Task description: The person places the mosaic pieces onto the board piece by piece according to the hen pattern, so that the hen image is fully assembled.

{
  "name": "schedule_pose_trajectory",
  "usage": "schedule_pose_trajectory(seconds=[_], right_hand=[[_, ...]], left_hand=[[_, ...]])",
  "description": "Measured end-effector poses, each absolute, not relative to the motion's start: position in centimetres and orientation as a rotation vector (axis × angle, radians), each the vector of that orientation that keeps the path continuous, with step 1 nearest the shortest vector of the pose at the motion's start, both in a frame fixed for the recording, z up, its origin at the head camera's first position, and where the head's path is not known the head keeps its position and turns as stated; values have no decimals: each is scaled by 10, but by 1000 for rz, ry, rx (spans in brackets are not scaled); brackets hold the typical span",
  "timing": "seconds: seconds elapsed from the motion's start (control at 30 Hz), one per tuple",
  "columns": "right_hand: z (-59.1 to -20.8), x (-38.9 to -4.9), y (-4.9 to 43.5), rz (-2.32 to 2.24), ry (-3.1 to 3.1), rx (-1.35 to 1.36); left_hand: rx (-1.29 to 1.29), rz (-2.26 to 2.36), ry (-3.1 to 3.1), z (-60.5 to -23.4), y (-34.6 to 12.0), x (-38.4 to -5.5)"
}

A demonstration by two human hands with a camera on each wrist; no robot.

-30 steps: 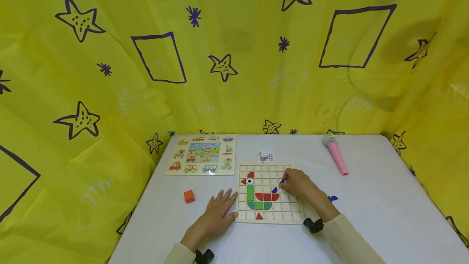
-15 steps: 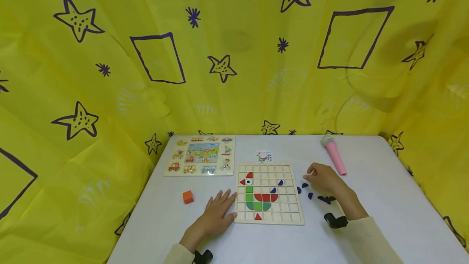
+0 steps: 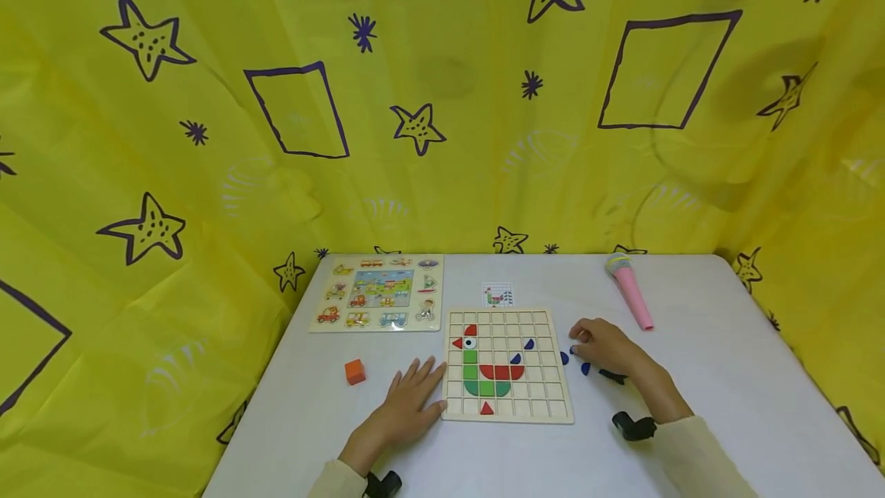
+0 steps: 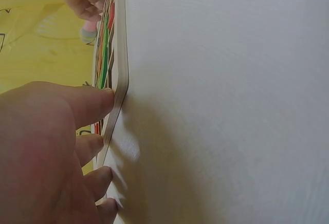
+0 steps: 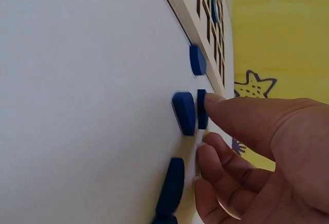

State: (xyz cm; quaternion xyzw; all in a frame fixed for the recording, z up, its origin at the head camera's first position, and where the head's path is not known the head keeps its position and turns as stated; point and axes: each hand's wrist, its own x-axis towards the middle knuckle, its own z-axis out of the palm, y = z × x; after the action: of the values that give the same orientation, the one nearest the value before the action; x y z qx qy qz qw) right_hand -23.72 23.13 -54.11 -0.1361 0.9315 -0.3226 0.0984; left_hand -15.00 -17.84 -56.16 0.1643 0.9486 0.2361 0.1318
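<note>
On the white table, a wooden grid board (image 3: pixel 539 406) carries a bird-like figure of red, green and blue pieces. My left hand (image 3: pixel 409 404) lies with spread fingers at the board's left edge; its thumb and fingertips touch the rim in the left wrist view. Beyond the board's right edge, my right hand (image 3: pixel 608 344) pinches a small blue rounded piece (image 5: pixel 202 110) at the thumb tip, low by the tabletop. Its curled fingers partly hide the grip. Nearby lie more loose blue pieces (image 5: pixel 185 112), one of them (image 5: pixel 197 60) right beside the board's edge.
Behind the board lies a small pattern card (image 3: pixel 498 295). A vehicle picture puzzle (image 3: pixel 339 323) stands at the back left, with an orange cube (image 3: pixel 355 372) in front of it. A pink toy microphone (image 3: pixel 634 297) lies at the back right. Yellow cloth (image 3: pixel 442 198) hangs behind.
My right hand has left a blue piece on the board's right side, moved right to the loose pieces, and lowered onto one of them. The left hand stays at the board's edge.
</note>
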Motion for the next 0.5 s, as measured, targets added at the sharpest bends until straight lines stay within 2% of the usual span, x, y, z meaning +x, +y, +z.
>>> schedule_pose_trajectory(seconds=[0.33, 0.5], right_hand=[[-541, -235, 222, -981, 2752, -415], [-541, -237, 226, -864, 2849, -226]], left_hand=[[473, 706, 2744, -561, -177, -149], [477, 699, 2751, -560, -178, -149]])
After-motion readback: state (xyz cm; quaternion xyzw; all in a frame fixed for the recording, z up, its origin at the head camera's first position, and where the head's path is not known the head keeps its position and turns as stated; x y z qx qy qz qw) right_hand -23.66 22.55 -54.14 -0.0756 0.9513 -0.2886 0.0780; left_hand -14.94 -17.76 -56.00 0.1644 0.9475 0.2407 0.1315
